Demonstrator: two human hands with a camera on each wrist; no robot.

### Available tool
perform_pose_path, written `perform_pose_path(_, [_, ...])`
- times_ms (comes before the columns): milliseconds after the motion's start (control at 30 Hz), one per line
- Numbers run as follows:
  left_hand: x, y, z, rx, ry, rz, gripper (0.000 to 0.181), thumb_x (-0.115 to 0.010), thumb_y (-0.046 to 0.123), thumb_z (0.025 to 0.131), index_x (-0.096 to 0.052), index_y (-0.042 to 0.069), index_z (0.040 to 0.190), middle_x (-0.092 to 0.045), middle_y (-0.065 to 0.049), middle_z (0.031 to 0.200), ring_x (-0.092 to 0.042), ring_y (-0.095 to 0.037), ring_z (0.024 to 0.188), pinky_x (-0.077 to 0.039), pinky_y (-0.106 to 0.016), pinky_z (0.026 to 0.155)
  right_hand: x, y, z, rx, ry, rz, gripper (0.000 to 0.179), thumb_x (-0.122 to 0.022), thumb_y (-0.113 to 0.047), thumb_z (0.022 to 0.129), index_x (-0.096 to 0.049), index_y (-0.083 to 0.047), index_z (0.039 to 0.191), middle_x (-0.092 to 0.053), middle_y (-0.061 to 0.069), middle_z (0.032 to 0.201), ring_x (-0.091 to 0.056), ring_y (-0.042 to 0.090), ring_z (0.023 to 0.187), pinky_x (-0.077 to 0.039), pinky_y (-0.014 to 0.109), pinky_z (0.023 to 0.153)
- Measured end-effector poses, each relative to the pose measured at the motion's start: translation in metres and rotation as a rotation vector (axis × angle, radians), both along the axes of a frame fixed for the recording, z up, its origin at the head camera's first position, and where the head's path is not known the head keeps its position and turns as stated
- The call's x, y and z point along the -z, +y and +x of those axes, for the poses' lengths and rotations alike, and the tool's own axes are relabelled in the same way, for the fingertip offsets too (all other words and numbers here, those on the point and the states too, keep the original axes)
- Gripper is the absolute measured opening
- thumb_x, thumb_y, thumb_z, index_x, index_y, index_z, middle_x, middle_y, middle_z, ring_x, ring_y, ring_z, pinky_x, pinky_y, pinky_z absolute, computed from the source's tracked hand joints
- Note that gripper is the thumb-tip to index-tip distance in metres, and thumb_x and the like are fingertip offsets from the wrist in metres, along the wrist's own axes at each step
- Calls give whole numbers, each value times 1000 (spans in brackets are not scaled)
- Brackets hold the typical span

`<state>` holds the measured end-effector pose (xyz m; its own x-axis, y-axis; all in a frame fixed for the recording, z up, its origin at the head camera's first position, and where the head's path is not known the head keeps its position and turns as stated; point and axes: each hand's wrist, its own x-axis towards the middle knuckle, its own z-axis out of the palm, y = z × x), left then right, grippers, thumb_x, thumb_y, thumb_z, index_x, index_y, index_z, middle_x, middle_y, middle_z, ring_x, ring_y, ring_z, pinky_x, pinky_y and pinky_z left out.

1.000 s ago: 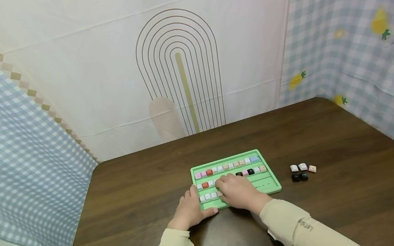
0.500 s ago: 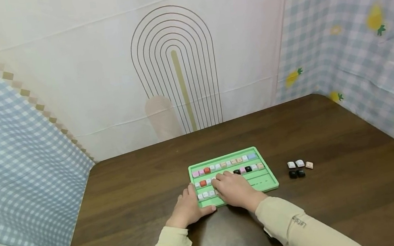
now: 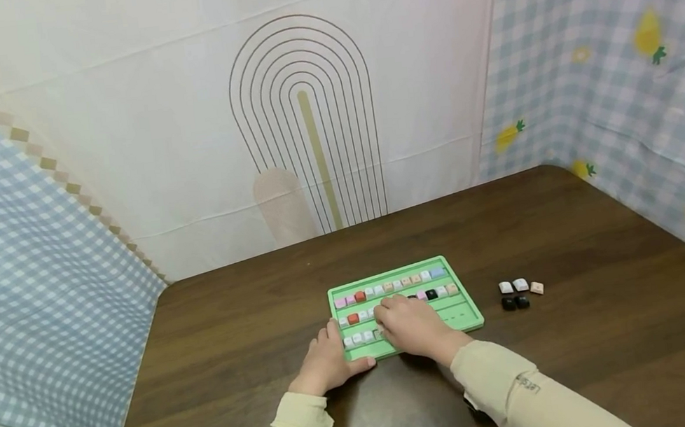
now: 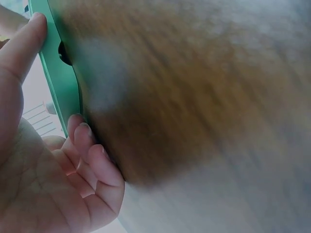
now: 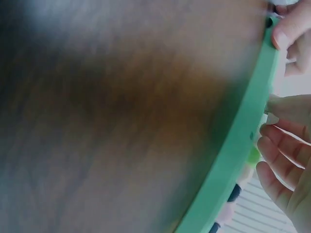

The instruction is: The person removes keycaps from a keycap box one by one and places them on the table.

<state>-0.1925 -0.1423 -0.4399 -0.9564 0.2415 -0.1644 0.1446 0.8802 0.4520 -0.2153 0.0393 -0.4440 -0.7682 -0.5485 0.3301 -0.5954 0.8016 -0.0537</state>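
Note:
My left hand [image 3: 328, 364] grips the near left corner of a green tray [image 3: 469, 313], thumb along the front edge and fingers at the left side. In the left wrist view the curled fingers [image 4: 99, 162] press against the tray's wall. My right hand [image 3: 414, 326] is over the tray's front row, pinching a small pale keycap [image 5: 272, 119] between thumb and fingers. To its left stand several white keycaps [image 3: 357, 339] in that row. The back row of keycaps [image 3: 388, 286] shows in full, while my right hand hides part of the middle row.
Right of the tray, on the brown table [image 3: 236, 338], lie three pale keycaps [image 3: 520, 285] and two black keycaps [image 3: 515, 303]. Behind the table hangs a pale cloth [image 3: 183, 154] with an arch pattern. Checked cloths hang at both sides.
My right hand has shifted slightly to the right along the front row, now covering more of the middle row's black keycap. The left hand keeps its place on the tray; the loose keycaps are unmoved.

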Motion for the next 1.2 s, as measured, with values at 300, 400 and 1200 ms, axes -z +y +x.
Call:
perform_pose_path(300, [0,1,-2,-7,-2,0,98,-72,45,75,-22,-14,136,-43,-32,123,-46,-44,109,-38,-51,94,-18,45,-6,73,-31,-52,4,-63,-18,85,-61,-15,83,-59,-4,78,-54,10,68,-45,26,57])
perform_pose_path(400, [0,1,-3,0,0,-3,98,-72,45,75,-22,-14,136,-42,-32,124,-45,-44,110,-37,-51,95,-26,68,-4,119,-54,-43,4,-64,-18,85,-63,-15,87,-61,-3,82,-56,11,71,-46,27,55])
perform_pose_path(1200, [0,0,-2,8,-34,-14,102,-72,47,75,-20,-15,137,-40,-34,128,-44,-46,113,-37,-51,96,1,213,28,425,-261,-8,12,-66,-17,83,-64,-9,92,-60,6,89,-56,16,69,-45,36,55])
